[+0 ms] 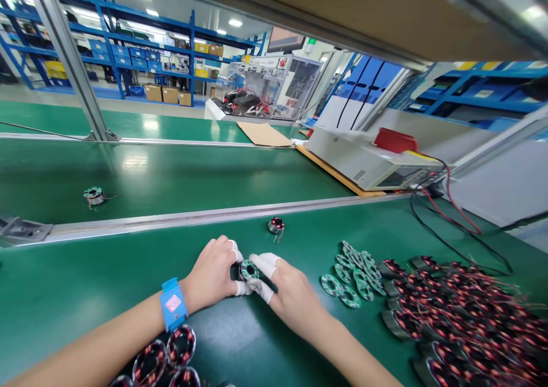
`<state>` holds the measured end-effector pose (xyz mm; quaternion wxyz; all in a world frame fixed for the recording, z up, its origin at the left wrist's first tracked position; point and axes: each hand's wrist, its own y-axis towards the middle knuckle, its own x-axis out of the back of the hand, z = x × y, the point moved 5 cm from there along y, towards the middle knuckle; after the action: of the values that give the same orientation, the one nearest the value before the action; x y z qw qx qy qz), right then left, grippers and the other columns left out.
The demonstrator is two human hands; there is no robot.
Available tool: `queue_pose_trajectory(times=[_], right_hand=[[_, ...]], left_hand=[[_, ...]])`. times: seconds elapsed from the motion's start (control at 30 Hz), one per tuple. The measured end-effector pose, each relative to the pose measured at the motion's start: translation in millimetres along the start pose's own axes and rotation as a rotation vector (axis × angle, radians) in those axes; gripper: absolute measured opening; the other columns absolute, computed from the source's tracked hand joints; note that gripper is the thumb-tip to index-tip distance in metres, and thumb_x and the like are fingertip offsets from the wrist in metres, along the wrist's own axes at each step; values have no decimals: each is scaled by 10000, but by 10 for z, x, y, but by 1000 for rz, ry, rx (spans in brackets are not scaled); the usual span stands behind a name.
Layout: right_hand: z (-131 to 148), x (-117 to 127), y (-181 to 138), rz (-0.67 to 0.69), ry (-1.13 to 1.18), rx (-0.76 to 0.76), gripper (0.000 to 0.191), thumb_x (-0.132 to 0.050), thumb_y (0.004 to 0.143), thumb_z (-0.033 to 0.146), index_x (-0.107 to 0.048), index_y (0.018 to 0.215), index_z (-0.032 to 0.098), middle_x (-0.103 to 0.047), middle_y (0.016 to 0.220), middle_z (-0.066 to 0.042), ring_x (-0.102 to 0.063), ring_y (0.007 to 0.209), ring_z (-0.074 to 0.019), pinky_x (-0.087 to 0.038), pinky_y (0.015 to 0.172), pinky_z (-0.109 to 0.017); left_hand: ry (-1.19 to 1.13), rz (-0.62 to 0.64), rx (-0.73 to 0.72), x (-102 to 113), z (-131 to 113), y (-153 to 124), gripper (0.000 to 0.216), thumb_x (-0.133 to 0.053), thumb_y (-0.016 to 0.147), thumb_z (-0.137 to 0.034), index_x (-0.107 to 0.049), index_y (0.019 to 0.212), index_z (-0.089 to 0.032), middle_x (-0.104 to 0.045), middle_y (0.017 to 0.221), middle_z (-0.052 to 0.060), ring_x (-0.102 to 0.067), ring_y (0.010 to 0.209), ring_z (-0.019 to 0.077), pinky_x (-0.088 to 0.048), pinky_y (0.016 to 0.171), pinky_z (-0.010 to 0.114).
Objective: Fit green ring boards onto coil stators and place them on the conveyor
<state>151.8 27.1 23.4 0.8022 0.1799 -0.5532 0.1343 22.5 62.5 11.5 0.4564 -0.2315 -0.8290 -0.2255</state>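
Both hands meet over a small round wound coil part (249, 270) with a green ring board on top, resting on the green table mat. My left hand (216, 273), with white finger cots and a blue wrist strap (173, 303), pinches it from the left. My right hand (282, 293), also in finger cots, grips it from the right and holds a thin black tool along the fingers. A single finished coil (276, 225) lies just beyond.
Loose green ring boards (353, 273) lie right of my hands, then a heap of copper-wound coils (454, 313). More coils (165, 358) sit near my left forearm. One coil (94, 195) rides the conveyor belt (171, 176). A white test instrument (368, 158) with cables stands at right.
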Motion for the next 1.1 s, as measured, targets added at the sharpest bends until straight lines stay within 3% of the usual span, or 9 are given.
queue_pose_trajectory(times=[0.17, 0.33, 0.47, 0.57, 0.63, 0.7, 0.8, 0.9, 1.1], right_hand=[[-5, -9, 9, 14, -29, -30, 292, -530, 815, 218, -624, 1088, 176, -660, 947, -118, -624, 841, -250, -508, 727, -347], [-15, -26, 36, -30, 192, -34, 370, -550, 804, 228, -562, 1173, 198, -620, 1119, -108, -585, 1000, -239, -479, 845, -365], [-11, -45, 65, -17, 302, -54, 286, -569, 786, 220, -609, 1067, 192, -644, 1049, -93, -591, 952, -237, -471, 834, -370], [-40, -35, 73, -23, 372, -106, 276, -588, 781, 237, -618, 1052, 194, -653, 1032, -88, -590, 940, -237, -468, 828, -371], [-69, -21, 73, -9, 470, -113, 319, -613, 760, 236, -608, 1076, 194, -651, 1042, -84, -589, 940, -233, -470, 830, -370], [-95, -20, 71, 54, 599, -102, 382, -640, 727, 216, -592, 1105, 184, -643, 1069, -83, -589, 946, -226, -472, 843, -368], [-141, -32, 69, 108, 713, -116, 383, -611, 715, 154, -591, 1097, 163, -646, 1055, -82, -592, 926, -212, -473, 849, -372], [-176, -85, 80, 57, 736, -153, 342, -579, 708, 117, -601, 1047, 155, -654, 975, -68, -591, 873, -196, -479, 820, -362], [-175, -126, 40, -23, 700, -182, 357, -569, 694, 98, -594, 1044, 159, -644, 963, -70, -588, 865, -192, -473, 814, -344]], left_hand=[[19, -5, 0, -27, 17, -4, 315, -700, 670, -461, -606, 761, -174, -565, 814, 33, -478, 812, 205, -343, 685, 316], [31, 4, -2, -44, 1, 7, 290, -654, 710, -454, -598, 727, -170, -568, 803, 40, -481, 803, 208, -347, 676, 321], [10, 33, -4, 106, -42, -1, 303, -696, 663, -426, -604, 779, -161, -565, 836, 49, -487, 828, 223, -387, 709, 333], [-10, 54, -84, 272, -154, -50, 263, -685, 696, -297, -594, 903, -164, -556, 942, 60, -493, 901, 220, -419, 773, 314], [49, 100, -171, 299, -256, -97, 119, -569, 775, -140, -585, 889, -170, -559, 942, 55, -511, 881, 194, -432, 766, 284], [158, 160, -244, 238, -337, -138, 175, -450, 818, -47, -580, 824, -163, -570, 880, 52, -526, 799, 178, -446, 705, 272], [316, 165, -311, 116, -398, -159, 228, -384, 864, -41, -570, 784, -145, -579, 810, 62, -528, 724, 185, -454, 643, 285], [391, 144, -389, 37, -438, -175, 271, -340, 894, -51, -566, 771, -139, -579, 777, 63, -525, 707, 186, -461, 633, 290], [374, 153, -423, 96, -456, -198, 295, -324, 894, -47, -581, 770, -121, -584, 796, 82, -543, 757, 208, -479, 641, 309]])
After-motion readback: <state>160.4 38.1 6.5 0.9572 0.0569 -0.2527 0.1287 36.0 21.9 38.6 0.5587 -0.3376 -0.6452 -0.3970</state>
